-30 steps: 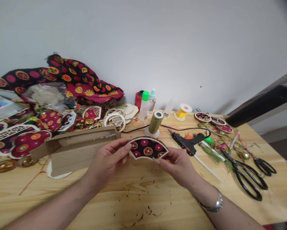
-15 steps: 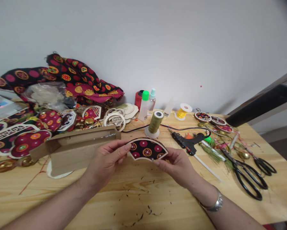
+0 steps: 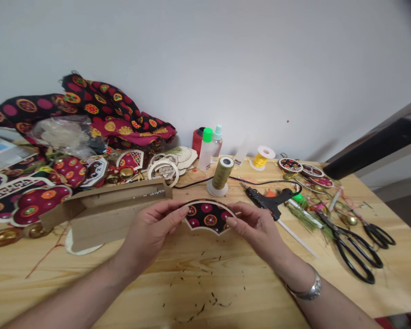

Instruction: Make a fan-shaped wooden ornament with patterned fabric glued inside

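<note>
Between my two hands is a fan-shaped ornament (image 3: 209, 216), dark patterned fabric inside a pale wooden rim, held a little above the table. My left hand (image 3: 153, 228) pinches its left end, thumb on the front face. At the right end, my right hand (image 3: 255, 228) grips it with the thumb over the fabric and the fingers behind. Just beyond the ornament stands a spool of olive thread (image 3: 222, 173). A black hot glue gun (image 3: 265, 201) lies to the right of my right hand, and an open cardboard box (image 3: 105, 219) is beside my left.
Black-handled scissors (image 3: 354, 251) lie at the right, near green tassels (image 3: 303, 214). Finished ornaments (image 3: 42, 201) and patterned cloth (image 3: 112, 105) are heaped at the left. Bottles (image 3: 206, 151) and a yellow thread spool (image 3: 260, 160) stand by the wall. Dark scraps (image 3: 201, 310) litter the table.
My right thumb has moved up from the ornament's lower edge onto its right side, with the fingers shifted up behind it. My left hand keeps its hold.
</note>
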### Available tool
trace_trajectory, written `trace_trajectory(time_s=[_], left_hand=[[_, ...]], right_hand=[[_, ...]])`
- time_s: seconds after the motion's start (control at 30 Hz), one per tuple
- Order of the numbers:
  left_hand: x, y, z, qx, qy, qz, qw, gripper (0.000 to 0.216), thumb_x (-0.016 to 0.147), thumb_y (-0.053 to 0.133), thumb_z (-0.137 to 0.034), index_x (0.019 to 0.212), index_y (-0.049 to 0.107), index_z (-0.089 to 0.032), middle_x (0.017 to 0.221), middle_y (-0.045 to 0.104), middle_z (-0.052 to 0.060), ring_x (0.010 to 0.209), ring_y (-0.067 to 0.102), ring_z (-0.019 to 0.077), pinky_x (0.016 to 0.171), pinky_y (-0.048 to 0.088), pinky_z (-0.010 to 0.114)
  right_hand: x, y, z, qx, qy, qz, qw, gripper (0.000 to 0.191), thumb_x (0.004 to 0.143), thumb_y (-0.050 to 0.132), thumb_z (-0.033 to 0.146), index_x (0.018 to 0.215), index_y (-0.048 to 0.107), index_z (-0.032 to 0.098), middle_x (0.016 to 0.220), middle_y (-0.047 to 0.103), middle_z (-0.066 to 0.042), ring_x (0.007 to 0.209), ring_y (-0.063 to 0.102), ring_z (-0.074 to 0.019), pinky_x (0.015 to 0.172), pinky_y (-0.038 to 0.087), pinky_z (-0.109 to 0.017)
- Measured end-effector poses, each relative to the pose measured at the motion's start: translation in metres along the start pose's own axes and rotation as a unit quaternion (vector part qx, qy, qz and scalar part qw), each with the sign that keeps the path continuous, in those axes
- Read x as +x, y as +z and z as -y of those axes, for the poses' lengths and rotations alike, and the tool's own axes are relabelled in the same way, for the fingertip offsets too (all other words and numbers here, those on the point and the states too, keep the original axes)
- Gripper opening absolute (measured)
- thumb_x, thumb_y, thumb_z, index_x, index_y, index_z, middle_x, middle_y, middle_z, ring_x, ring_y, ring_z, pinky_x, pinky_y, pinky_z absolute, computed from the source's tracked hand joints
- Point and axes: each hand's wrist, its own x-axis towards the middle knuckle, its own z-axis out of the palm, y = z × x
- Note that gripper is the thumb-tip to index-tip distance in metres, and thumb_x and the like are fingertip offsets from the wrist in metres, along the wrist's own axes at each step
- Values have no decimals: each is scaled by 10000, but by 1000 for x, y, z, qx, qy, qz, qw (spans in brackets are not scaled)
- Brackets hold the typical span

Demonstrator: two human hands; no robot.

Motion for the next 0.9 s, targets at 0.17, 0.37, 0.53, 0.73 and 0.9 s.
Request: trace_trajectory(time_s=[0.17,0.37,0.53,0.73,0.9], left_hand=[[-7,4,-9,105,73,24,992,105,697,756,-288,794,791,-265,767,770,20,692,664,175,643,516,236],[-12,4,-7,157,114,29,981,131,708,733,-255,818,793,-293,773,779,5,685,697,191,633,548,242],[-12,2,-2,177,139,26,974,137,726,727,-250,833,790,-308,789,780,-1,689,701,187,634,552,236],[-12,1,-3,184,154,28,970,174,726,724,-224,839,788,-340,789,782,-20,684,704,172,631,549,216],[-12,1,-4,193,150,26,969,165,715,727,-228,834,793,-322,779,782,-2,661,702,185,601,552,230]], right_hand=[[0,0,0,-62,-133,-71,987,208,738,752,348,894,742,211,847,712,-54,703,601,-166,629,490,-296],[-3,3,2,-86,-181,-72,977,85,765,734,244,843,724,211,812,697,-50,747,631,-169,694,518,-296],[-4,4,4,-95,-193,-73,974,25,777,714,218,793,701,203,767,675,-35,718,619,-154,679,512,-283],[-4,3,4,-100,-191,-62,975,23,794,697,219,785,689,200,755,662,-31,709,613,-155,666,501,-289],[-4,2,3,-97,-191,-61,975,24,795,696,216,781,683,202,753,657,-31,713,610,-156,674,495,-294]])
